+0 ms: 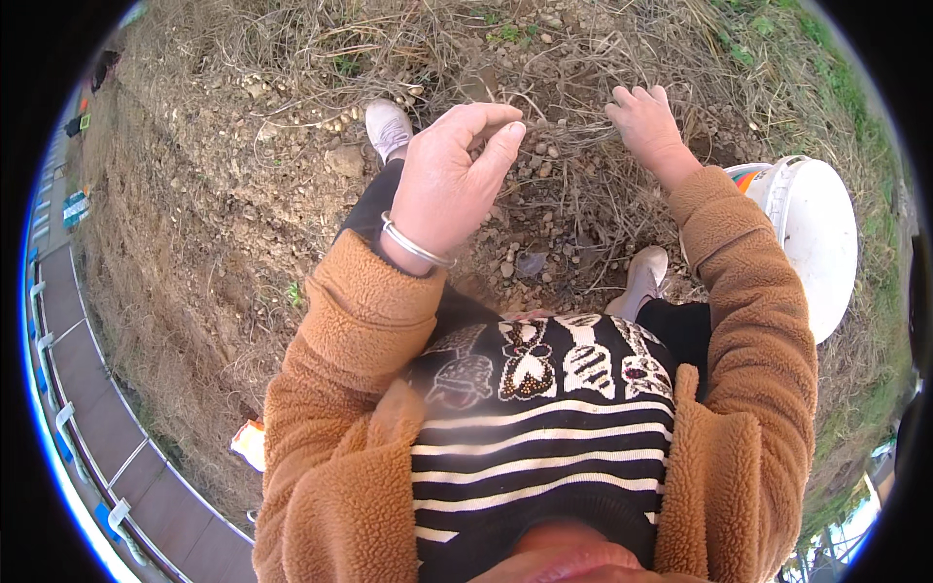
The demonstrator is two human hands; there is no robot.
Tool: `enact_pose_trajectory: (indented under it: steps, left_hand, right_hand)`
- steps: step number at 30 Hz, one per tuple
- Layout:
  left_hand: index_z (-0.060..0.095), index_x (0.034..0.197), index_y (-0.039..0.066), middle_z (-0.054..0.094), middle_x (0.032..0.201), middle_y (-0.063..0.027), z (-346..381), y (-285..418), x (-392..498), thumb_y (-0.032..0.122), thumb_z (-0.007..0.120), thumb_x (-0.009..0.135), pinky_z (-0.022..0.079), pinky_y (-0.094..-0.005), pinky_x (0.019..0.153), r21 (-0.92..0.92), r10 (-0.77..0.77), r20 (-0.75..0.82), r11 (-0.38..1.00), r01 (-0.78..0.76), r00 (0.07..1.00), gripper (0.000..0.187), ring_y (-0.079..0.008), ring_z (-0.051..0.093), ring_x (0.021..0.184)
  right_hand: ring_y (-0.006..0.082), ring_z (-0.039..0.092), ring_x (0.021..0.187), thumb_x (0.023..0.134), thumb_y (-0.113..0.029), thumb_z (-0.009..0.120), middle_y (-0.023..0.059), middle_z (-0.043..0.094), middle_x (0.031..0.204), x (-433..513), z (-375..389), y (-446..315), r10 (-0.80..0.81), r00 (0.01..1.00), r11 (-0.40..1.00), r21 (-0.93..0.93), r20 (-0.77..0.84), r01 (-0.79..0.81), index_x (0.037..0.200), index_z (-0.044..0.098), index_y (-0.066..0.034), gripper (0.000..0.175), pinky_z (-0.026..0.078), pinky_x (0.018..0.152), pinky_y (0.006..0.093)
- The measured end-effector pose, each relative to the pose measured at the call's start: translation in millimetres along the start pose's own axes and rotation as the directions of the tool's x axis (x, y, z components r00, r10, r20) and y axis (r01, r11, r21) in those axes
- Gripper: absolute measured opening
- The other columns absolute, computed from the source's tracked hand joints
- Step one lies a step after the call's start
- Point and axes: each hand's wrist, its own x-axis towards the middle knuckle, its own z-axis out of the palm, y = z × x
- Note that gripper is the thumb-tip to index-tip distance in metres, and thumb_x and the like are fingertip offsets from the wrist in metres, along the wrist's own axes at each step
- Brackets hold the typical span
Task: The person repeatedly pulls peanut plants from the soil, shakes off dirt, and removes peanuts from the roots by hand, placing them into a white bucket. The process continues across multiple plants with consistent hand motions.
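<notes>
My left hand [455,171], with a silver bangle at the wrist, hovers over dry plant stems [594,171] and soil. Its thumb and index fingertips almost meet; whether anything thin is between them is unclear. To the right, my right hand [645,127] is among the dry stems with its fingers curled downward, and their tips do not show what they may hold. Pale pods that look like peanuts [547,151] lie between the hands. More such pods [335,122] are scattered on the ground by my left shoe [388,127].
A white plastic bucket [820,248] stands beside my right arm. My right shoe [641,277] is on stony soil near a scrap of clear plastic [531,264]. Far left runs a paved walkway [95,372] with a railing. An orange and white object [250,443] lies by my left sleeve.
</notes>
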Motion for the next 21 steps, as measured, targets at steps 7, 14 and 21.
enact_pose_trajectory:
  steps: [7,14,21]
  left_hand:
    - [0.058,0.126,0.001,0.057,0.119,-0.0205,48.2,-3.2,3.9,0.036,0.077,0.080,0.050,-0.0392,0.091,0.371,0.404,0.211,0.810,-0.455,0.890,0.060,-0.0344,0.059,0.107]
    - [0.053,0.130,0.001,0.042,0.136,-0.0253,80.0,-0.6,5.1,0.040,0.080,0.073,0.047,-0.0445,0.098,0.430,0.433,0.252,0.751,-0.501,0.865,0.074,-0.0415,0.053,0.117]
    - [0.062,0.103,-0.004,0.063,0.102,-0.0213,86.3,-10.3,29.9,0.036,0.076,0.078,0.050,-0.0428,0.086,0.181,0.237,0.122,0.949,-0.256,0.964,0.049,-0.0344,0.063,0.100]
  right_hand:
    - [0.0156,0.055,0.093,0.077,-0.013,0.065,-0.0017,0.056,0.093,-33.0,-153.2,-4.0,-0.042,0.989,0.995,-0.100,-0.139,0.028,0.080,0.070,-0.0177,0.007,0.038,0.084,0.0360]
    - [0.0115,0.055,0.096,0.075,-0.021,0.067,-0.0085,0.060,0.083,-45.3,-216.8,-10.1,-0.186,0.964,0.947,-0.295,-0.190,0.125,0.073,0.074,-0.0214,0.007,0.038,0.085,0.0314]
    - [0.0197,0.049,0.123,0.079,-0.010,0.064,0.0011,0.063,0.116,-44.1,-250.0,-38.1,-0.181,0.786,0.979,-0.188,-0.591,0.085,0.110,0.069,-0.0143,0.031,0.034,0.106,0.0400]
